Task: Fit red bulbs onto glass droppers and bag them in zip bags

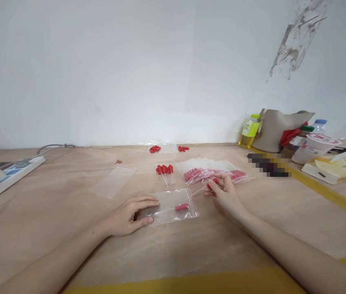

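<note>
A clear zip bag [167, 199] lies flat on the table with one red-bulbed dropper [181, 207] inside it. My left hand [131, 215] rests on the bag's left end, thumb and fingers apart. Between thumb and fingertips, my right hand [223, 192] pinches another dropper [202, 189] by its red bulb. Its thin clear tube points left, with the tip at the red-edged right end of the bag; I cannot tell whether it is inside. Behind the bag lies a small row of loose droppers [165, 170]. Filled bags [209, 171] of droppers fan out behind my right hand.
An unfilled clear bag [114, 181] lies left of the loose droppers. Red bulbs [155, 149] sit by the wall. On the left is a power strip [20, 173] with cables. To the right stand a yellow-green bottle [249, 131], a grey bag [272, 130] and a cup [313, 149].
</note>
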The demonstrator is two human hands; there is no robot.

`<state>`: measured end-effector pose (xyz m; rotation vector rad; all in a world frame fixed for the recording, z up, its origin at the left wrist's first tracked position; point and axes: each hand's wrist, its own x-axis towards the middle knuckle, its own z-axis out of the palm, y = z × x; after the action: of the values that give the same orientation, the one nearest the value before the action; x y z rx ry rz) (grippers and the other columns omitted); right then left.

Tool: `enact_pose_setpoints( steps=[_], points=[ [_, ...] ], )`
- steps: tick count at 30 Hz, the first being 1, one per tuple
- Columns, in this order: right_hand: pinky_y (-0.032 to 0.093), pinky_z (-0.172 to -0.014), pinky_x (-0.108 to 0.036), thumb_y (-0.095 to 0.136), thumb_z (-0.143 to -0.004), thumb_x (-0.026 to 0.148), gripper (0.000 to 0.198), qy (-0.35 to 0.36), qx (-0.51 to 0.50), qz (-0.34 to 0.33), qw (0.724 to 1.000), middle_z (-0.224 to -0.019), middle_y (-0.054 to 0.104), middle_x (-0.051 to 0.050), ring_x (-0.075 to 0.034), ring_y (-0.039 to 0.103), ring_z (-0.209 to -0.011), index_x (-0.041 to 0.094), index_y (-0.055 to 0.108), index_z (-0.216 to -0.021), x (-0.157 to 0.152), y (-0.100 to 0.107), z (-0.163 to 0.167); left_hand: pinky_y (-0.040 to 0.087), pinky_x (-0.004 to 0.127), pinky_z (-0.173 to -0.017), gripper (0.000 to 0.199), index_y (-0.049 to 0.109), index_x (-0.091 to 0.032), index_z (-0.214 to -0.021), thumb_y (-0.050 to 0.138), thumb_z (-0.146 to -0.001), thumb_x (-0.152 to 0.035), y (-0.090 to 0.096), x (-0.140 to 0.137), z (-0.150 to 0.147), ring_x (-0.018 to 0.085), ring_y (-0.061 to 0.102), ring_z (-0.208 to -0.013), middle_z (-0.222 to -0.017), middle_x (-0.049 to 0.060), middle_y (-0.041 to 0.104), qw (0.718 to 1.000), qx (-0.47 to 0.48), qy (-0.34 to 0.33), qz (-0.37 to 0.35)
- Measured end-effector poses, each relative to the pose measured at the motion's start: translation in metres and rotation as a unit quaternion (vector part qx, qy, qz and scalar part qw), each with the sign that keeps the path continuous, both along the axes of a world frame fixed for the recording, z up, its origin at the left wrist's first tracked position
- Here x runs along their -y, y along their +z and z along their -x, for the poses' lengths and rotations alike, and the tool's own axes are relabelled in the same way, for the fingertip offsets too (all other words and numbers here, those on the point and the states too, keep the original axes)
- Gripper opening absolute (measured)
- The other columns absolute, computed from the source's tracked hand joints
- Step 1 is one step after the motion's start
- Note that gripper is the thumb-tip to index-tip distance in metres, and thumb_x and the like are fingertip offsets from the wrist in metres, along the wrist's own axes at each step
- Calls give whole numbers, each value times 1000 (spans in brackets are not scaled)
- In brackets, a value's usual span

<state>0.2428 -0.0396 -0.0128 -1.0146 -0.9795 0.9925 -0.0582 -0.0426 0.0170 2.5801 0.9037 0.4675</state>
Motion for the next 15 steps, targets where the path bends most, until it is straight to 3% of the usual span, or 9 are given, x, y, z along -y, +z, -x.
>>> enact_pose_setpoints(
  steps=[3,6,10,15],
  points=[
    [47,-59,-28,72,-56,43,45,72,-9,40,997,-65,56,4,-11,56,-58,21,40,-79,2,-3,0,34,42,-98,45,44,-25,-125,50,-82,-38,-1,-1,1,23,44,-115,-125,6,50,1000,-4,2,-11],
    [41,-52,-24,74,-54,40,37,117,105,35,987,-60,55,3,-10,51,-55,19,46,-67,3,-3,-1,22,46,-105,46,40,-26,-127,48,-83,-38,-1,-2,1,22,44,-116,-126,5,49,1000,-21,-5,-21],
    [31,-45,-22,73,-53,39,31,96,263,-9,960,-49,47,5,-8,39,-46,18,51,-60,3,-5,3,11,48,-107,47,36,-27,-129,45,-85,-38,-2,-4,0,21,44,-117,-127,4,48,999,-37,-8,-30],
    [37,-53,-26,67,-63,38,20,57,380,-48,922,-59,55,0,-13,47,-56,19,60,-64,2,-11,11,4,48,-107,47,35,-27,-130,45,-85,-37,-2,-4,-3,20,43,-116,-127,5,48,998,-48,-16,-34]
  ],
)
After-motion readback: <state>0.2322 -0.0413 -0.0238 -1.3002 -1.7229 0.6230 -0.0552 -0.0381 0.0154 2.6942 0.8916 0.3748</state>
